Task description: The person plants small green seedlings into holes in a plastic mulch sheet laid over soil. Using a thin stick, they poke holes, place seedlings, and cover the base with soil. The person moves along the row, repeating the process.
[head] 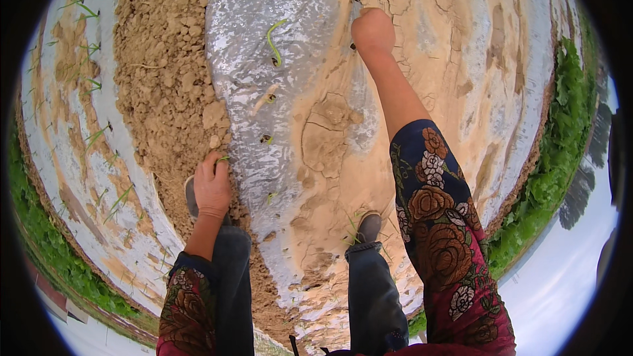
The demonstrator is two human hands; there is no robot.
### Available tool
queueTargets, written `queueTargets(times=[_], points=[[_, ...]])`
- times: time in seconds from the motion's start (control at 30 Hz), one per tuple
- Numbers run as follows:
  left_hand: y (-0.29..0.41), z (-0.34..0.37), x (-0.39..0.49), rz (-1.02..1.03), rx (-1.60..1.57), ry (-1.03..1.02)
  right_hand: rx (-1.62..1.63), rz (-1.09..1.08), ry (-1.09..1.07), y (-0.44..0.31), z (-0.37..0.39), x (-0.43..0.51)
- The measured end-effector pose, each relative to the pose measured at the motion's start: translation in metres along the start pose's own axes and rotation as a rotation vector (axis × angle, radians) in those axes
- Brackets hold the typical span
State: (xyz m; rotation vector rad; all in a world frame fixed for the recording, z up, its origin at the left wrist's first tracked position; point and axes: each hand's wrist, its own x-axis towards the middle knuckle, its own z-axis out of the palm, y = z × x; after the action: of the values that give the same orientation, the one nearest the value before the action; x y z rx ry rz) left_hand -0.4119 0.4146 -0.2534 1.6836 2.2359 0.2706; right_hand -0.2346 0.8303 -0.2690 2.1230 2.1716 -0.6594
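Clear plastic mulch film (247, 49) covers a soil bed in front of me. A row of small green seedlings (274, 44) grows through holes in it. My left hand (212, 185) is low over the loose soil by the film's edge, its fingers curled, with a bit of green plant (223, 158) at the fingertips. My right hand (373, 32) is closed in a fist over the muddy part of the film, beside a small dark hole (353, 46). Whether anything is inside that fist is hidden.
A strip of clumpy soil (168, 59) runs along the left of the film. My shoe (369, 227) stands on cracked dried mud (326, 133). Further film-covered rows with seedlings lie at the left, and leafy green plants (564, 109) border the right.
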Motion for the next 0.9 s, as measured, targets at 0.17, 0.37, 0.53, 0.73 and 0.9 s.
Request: queueTargets(times=[0.17, 0.37, 0.53, 0.73, 0.9], points=[[-0.001, 0.000, 0.001, 0.007, -0.003, -0.002, -0.108, -0.025, -0.021, 0.002, 0.017, -0.005], [-0.002, 0.003, 0.000, 0.011, -0.011, 0.025, -0.198, -0.082, -0.058, 0.017, 0.034, -0.015], [0.000, 0.000, 0.002, -0.039, -0.038, -0.049, -0.181, -0.121, -0.007, 0.031, 0.027, -0.023], [-0.001, 0.001, -0.001, -0.003, 0.042, 0.010, 0.093, 0.073, 0.030, 0.090, 0.015, -0.082], [0.002, 0.003, -0.003, -0.067, 0.061, -0.036, 0.519, 0.273, -0.062, 0.160, 0.024, -0.198]])
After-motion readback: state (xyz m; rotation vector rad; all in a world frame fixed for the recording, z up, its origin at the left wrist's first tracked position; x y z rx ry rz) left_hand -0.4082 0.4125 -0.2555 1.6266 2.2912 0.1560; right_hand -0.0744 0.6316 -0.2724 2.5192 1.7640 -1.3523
